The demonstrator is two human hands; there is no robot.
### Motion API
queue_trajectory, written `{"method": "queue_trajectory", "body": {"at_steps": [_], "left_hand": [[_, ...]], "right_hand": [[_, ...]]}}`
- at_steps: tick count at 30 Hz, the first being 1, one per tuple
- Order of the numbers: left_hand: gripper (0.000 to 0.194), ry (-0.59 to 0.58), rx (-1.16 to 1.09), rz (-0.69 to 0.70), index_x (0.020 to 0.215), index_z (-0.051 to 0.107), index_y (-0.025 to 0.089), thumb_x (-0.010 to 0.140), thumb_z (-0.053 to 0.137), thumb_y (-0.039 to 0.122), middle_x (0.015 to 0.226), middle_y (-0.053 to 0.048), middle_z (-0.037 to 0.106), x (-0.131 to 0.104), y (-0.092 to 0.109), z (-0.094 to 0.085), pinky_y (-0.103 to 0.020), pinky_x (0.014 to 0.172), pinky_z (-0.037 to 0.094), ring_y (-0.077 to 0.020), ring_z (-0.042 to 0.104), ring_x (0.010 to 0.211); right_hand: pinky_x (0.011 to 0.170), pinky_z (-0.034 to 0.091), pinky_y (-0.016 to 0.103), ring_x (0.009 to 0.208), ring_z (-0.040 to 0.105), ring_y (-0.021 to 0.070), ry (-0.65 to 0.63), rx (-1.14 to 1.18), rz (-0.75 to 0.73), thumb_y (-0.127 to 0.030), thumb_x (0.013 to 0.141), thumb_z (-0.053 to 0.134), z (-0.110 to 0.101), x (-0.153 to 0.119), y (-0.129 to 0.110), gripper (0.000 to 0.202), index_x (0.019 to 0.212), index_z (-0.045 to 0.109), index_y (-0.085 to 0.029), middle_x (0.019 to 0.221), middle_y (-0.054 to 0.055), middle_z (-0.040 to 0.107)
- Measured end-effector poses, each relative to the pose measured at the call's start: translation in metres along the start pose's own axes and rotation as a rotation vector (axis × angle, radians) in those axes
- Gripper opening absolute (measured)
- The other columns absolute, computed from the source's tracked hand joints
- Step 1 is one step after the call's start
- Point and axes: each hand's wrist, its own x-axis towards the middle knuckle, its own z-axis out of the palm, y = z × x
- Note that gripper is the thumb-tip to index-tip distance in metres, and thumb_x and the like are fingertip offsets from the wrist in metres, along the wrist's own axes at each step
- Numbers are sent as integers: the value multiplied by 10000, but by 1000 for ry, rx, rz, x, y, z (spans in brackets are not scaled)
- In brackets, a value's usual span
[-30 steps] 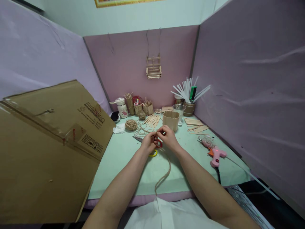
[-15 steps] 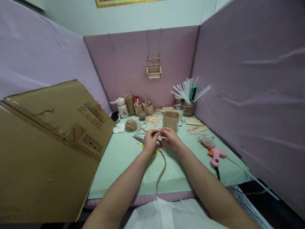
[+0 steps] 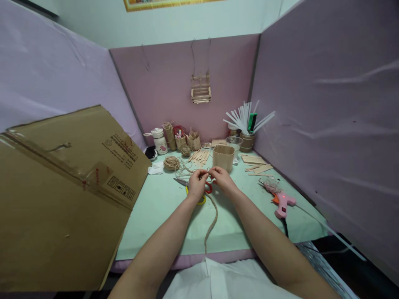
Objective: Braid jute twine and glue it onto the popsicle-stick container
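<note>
My left hand (image 3: pixel 197 185) and my right hand (image 3: pixel 222 179) meet at the middle of the table, their fingers pinched on thin twine. A braided twine cord (image 3: pixel 213 222) runs from below my left hand down to the table's front edge. Under and beside my left hand lie scissors (image 3: pixel 201 200) with yellow and red handles, blades pointing left. Just behind my hands stands a wooden-stick cup (image 3: pixel 223 158). A ball of twine (image 3: pixel 171 163) sits to the left, with loose strands trailing toward my hands.
A pink glue gun (image 3: pixel 283 203) lies at the right with its cord. Flat wooden sticks (image 3: pixel 253 160) lie behind it. A large cardboard sheet (image 3: pixel 71 199) leans at the left. Along the back stand a white bottle (image 3: pixel 160 141) and a pot of white glue sticks (image 3: pixel 247 142).
</note>
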Motion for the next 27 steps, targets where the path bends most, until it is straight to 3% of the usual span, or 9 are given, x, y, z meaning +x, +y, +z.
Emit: {"method": "queue_trajectory", "body": {"at_steps": [9,13,20,25,27], "left_hand": [[64,58,40,22,750,624,169,727,586,214,731,-22,638,-1,1,-1,-272,733,439,-149,579,736],[82,59,0,4,765,606,168,721,602,237,736,-18,627,-1,1,0,-256,695,435,-142,573,725],[171,-96,158,-22,638,579,179,761,555,295,584,11,570,-4,4,0,-248,608,374,-130,512,595],[158,-299,196,64,612,563,179,742,575,269,552,26,549,-15,13,5,-238,589,345,-114,472,557],[175,-330,152,50,608,558,178,746,576,286,544,27,542,-16,15,6,-236,575,347,-110,464,543]], "right_hand": [[524,356,245,576,477,125,-34,7,-97,-441,644,671,-1,-2,-2,274,713,602,-185,587,-30,539],[570,367,264,592,479,136,22,-82,-192,-430,664,641,-3,2,2,249,664,599,-185,588,-24,547],[664,375,297,671,490,164,141,-345,-361,-335,718,537,-7,8,8,174,600,525,-208,647,-4,537],[660,370,306,671,463,174,440,-367,-328,-276,700,481,-16,16,12,185,534,415,-228,631,6,493],[652,372,301,670,460,173,479,-342,-333,-287,700,479,-19,18,12,173,547,423,-229,631,6,496]]}}
